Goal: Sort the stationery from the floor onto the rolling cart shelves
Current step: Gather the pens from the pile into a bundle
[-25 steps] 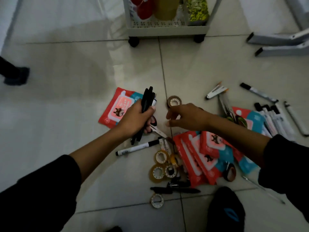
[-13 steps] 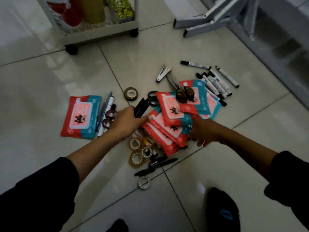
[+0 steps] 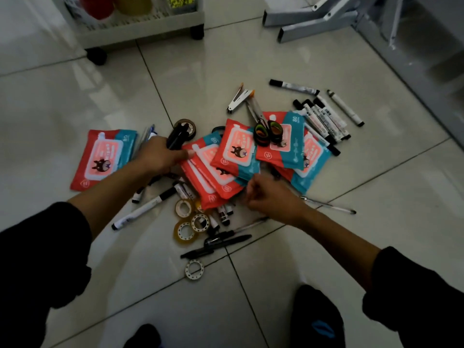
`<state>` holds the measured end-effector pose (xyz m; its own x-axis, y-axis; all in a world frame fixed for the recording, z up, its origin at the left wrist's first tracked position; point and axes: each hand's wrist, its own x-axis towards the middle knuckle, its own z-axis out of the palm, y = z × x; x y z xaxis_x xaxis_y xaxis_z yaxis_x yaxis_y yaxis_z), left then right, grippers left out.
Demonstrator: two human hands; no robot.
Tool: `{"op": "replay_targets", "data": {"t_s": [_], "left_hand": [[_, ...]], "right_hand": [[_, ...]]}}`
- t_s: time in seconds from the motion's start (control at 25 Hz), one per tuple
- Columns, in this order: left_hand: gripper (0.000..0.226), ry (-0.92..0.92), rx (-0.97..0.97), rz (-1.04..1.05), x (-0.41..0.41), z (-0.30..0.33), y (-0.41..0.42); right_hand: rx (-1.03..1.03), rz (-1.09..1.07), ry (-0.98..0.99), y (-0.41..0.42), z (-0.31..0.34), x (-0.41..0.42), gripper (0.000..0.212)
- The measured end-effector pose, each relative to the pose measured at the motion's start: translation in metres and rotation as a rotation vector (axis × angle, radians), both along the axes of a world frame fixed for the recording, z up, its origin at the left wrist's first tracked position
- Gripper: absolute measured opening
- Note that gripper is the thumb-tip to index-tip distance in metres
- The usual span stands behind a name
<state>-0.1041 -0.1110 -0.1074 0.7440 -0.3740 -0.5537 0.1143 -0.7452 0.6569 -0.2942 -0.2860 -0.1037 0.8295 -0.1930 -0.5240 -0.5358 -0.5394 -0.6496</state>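
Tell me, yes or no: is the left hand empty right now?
No. The left hand grips a bunch of black pens just above the pile of wipe packets.

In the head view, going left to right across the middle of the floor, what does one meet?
The lone wipes pack → the left hand gripping black pens → the overlapping pile of wipes packs → scissors lying on that pile → the cluster of markers.

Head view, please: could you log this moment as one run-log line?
left hand: holds black pens | right hand: curled at wipe packs, grasp unclear | rolling cart: beyond pile | floor items: unsorted
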Motion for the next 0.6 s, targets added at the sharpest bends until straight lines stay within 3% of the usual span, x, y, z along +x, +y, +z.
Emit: {"op": "replay_targets", "data": {"t_s": [0.12, 0.2, 0.44, 0.52, 0.6], "left_hand": [[0.036, -0.027, -0.038, 0.020, -0.002, -0.009, 0.002], [0.037, -0.068, -0.032, 0.027, -0.005, -0.012, 0.003], [0.033, -0.373, -0.079, 0.109, -0.023, -0.007, 0.000], [0.030, -0.324, -0.187, 0.090, -0.038, 0.004, -0.008], [0.025, -0.163, -0.349, 0.080, -0.056, 0.015, -0.014]], "right_hand": [[-0.383, 0.567, -0.182, 0.005, -0.020, -0.023, 0.014], [-0.518, 0.763, -0.365, 0.004, -0.035, -0.036, 0.018], [-0.516, 0.740, -0.354, -0.007, -0.042, -0.048, 0.027], [-0.458, 0.640, -0.284, -0.019, -0.036, -0.050, 0.028], [-0.356, 0.510, -0.189, -0.032, -0.027, -0.048, 0.026]]}}
